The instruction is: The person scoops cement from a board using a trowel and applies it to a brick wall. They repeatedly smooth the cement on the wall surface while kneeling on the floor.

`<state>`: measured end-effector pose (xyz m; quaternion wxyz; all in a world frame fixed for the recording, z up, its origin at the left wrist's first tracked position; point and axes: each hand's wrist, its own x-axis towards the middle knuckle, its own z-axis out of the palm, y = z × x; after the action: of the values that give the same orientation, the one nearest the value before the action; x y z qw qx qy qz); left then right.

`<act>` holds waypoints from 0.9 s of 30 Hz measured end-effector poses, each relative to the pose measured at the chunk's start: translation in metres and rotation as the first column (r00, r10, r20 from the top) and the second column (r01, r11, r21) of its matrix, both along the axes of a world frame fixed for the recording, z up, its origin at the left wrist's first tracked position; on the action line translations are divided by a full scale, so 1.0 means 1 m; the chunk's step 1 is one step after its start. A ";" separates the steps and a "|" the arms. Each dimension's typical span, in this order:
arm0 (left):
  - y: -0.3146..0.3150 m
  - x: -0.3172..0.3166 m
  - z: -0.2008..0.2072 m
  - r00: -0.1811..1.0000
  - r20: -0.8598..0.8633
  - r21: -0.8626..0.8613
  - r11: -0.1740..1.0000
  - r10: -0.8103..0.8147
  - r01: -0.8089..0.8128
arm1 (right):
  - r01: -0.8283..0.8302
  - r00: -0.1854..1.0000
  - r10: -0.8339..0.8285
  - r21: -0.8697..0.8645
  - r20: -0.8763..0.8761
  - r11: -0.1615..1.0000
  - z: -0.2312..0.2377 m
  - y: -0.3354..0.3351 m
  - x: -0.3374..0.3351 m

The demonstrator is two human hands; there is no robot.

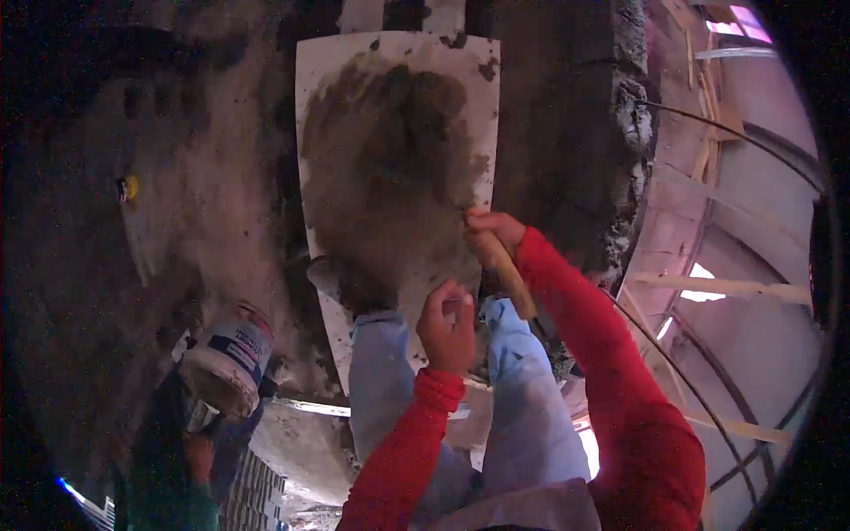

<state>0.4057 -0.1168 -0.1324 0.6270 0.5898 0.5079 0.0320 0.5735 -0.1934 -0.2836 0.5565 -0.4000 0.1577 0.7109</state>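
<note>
Nearest: red sleeves point(620, 380) reach up from the lower edge, either side of pale blue trousers point(524, 389). Left grip point(447, 327), a bare hand, is raised in front of the legs; fingers loosely bent, hand not closed, apart from the handle. Right grip point(494, 232) is clamped around the upper part of a wooden handle point(515, 285). Handle slants down and rightward, lower end in front of the right trouser leg; what its upper end joins cannot be made out.

Lower left: another person's hand point(200, 456), green sleeve point(177, 506), close to a tilted white bucket point(243, 343) with smeared sides.

Beneath the feet: pale board point(485, 66), its middle covered by a dark grey-brown smear point(390, 168). Left shoe point(326, 274) at the board's left side.

Farther out: small yellow-and-black object point(128, 188) on the ground at left; rough concrete edge point(633, 124) at right, timber point(726, 287) and bent rods point(735, 133) beyond it.
</note>
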 end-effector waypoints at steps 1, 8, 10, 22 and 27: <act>0.001 0.006 0.000 1.000 0.016 -0.007 1.000 -0.013 0.013 | 0.135 0.987 -0.138 -0.044 -0.082 0.990 0.017 -0.008 -0.008; -0.005 0.033 0.002 0.990 0.021 0.062 0.989 -0.138 0.136 | 0.224 0.962 -0.171 -0.257 0.212 0.940 0.031 -0.080 -0.093; -0.003 0.037 0.001 0.986 -0.014 0.040 0.985 -0.166 0.167 | 0.237 0.828 0.055 -0.437 0.558 0.868 0.018 -0.085 -0.131; 0.015 0.026 -0.015 0.994 0.022 -0.025 0.994 -0.104 0.105 | 0.139 0.598 0.279 -0.440 0.752 0.887 -0.116 0.085 -0.025; 0.011 0.019 -0.025 0.992 0.032 0.001 0.993 -0.119 0.119 | 0.091 0.701 0.265 -0.451 0.662 0.888 -0.098 0.079 -0.004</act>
<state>0.4247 -0.1053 -0.1578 0.6362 0.6182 0.4616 0.0040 0.5700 -0.1139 -0.3817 0.4300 -0.7664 0.0726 0.4717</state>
